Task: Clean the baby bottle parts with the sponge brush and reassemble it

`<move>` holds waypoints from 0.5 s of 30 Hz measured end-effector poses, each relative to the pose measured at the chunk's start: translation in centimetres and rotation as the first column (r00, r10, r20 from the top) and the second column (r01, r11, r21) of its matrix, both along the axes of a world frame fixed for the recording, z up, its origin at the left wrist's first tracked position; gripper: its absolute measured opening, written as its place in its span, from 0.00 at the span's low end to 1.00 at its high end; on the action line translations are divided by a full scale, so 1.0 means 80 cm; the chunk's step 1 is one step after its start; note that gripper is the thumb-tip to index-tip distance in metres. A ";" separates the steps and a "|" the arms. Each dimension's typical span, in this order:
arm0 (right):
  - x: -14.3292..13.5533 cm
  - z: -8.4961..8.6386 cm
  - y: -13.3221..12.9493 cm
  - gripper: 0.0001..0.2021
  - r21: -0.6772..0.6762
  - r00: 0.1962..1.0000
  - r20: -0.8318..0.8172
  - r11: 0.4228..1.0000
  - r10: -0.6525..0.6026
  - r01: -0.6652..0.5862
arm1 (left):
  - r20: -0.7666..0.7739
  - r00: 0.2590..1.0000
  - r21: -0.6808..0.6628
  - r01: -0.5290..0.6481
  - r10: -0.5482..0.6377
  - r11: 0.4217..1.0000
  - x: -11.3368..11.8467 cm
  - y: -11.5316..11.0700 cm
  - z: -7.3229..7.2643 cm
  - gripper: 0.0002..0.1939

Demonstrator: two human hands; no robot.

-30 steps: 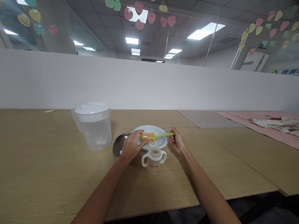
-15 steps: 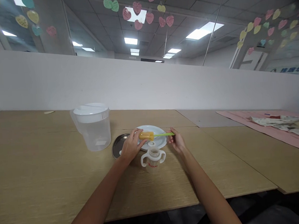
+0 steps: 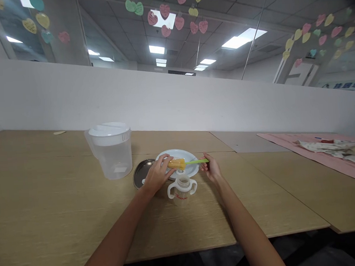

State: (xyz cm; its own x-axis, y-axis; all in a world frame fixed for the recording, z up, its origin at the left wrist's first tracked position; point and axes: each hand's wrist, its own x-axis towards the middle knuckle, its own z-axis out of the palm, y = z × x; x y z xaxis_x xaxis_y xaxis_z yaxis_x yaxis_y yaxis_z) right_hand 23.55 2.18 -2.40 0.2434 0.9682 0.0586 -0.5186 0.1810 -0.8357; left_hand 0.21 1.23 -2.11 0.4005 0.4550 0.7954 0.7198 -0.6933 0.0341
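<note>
My left hand (image 3: 158,174) is closed around an orange-yellow tube-shaped piece (image 3: 176,163), held level above a white plate (image 3: 194,171). From the right end of this piece runs a thin green stick (image 3: 197,161); how far it goes inside, I cannot tell. The stick's other end is pinched in the fingers of my right hand (image 3: 210,167). Just below and in front stands a clear sippy cup (image 3: 182,192), upright and lidless, with two white handles and red lettering. A small white part (image 3: 180,171) shows behind the cup's mouth, close under the orange piece.
A dark metal tray (image 3: 140,172) lies partly behind my left hand. To its left stands a clear pitcher (image 3: 115,156) with a white lid. A pink cloth (image 3: 288,142) with fabric on it covers the far right of the wooden table (image 3: 65,218). A white wall (image 3: 164,102) rises behind.
The orange-yellow piece has shifted slightly right and down in view, with both hands still on the same things. The rest of the scene has moved only slightly with the camera.
</note>
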 end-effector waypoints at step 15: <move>0.008 -0.003 0.006 0.17 -0.047 0.997 0.066 0.999 0.028 -0.025 | 0.081 0.997 0.085 0.004 -0.011 0.996 -0.003 -0.003 0.007 0.20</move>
